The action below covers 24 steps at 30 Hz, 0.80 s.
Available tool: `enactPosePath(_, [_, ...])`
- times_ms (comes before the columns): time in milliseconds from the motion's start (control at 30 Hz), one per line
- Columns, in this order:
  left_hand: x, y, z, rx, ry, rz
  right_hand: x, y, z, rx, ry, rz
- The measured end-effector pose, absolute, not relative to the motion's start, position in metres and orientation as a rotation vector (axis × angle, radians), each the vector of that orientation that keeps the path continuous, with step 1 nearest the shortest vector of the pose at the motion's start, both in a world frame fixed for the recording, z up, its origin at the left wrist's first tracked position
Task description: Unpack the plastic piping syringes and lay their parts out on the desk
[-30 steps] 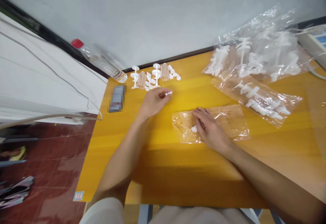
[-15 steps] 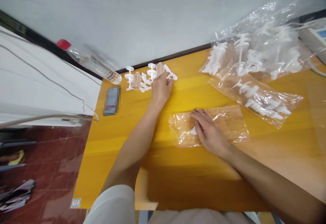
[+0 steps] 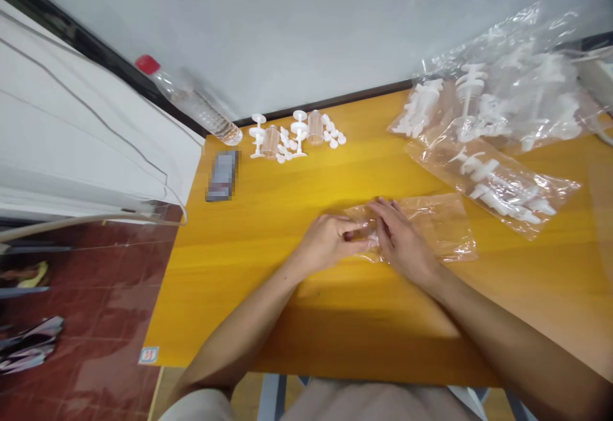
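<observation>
A clear plastic bag [image 3: 440, 223] lies flat on the yellow table in front of me. My left hand [image 3: 328, 242] is at the bag's left end, its fingers and thumb closed about the film there. From the right, my right hand [image 3: 405, 242] rests on the bag with its fingers together, gripping the film near the left hand's fingertips. The small white piece that showed in the bag is now hidden by the hands. Towards the wall stand white plungers [image 3: 299, 130], clear ribbed cylinders [image 3: 315, 127] and small white caps [image 3: 335, 133] in two groups.
Filled clear bags [image 3: 507, 101] of white plastic parts lie at the back right, with another filled bag [image 3: 507, 184] nearer. At the back left are a red-capped bottle [image 3: 196, 105] leaning against the wall and a blurred dark object [image 3: 223, 175]. A cable [image 3: 96, 220] hangs left.
My left hand has come back from the parts near the wall to the bag's left end. My right hand has stayed on the bag. The whole view has shifted slightly.
</observation>
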<state>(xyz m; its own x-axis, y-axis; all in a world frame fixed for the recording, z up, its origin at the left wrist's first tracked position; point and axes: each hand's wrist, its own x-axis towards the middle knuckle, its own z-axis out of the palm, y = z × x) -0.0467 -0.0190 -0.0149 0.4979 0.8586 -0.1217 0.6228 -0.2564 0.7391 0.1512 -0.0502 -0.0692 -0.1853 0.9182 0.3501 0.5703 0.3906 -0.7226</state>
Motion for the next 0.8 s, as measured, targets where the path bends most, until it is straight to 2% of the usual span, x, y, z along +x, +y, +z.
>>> enactPosePath(167, [-0.041,-0.025,-0.019,2.153,1.13,0.39,0.15,-0.05,-0.07,-1.298,-1.906,0.489])
enactPosePath(300, [-0.073,-0.023,-0.007,1.998,1.241,0.447,0.149,-0.049,-0.068,-1.296,-1.895,0.515])
enactPosePath(467, [-0.096,0.045,-0.011,1.763,1.5,0.747,0.149,-0.05,-0.066,-1.291,-1.878,0.53])
enactPosePath(633, [-0.072,0.116,-0.041,1.911,1.723,1.056,0.149,-0.05,-0.066,-1.29,-1.875,0.522])
enactPosePath(800, [-0.06,0.136,-0.06,1.805,1.911,1.042,0.15,-0.049,-0.066,-1.279,-1.895,0.534])
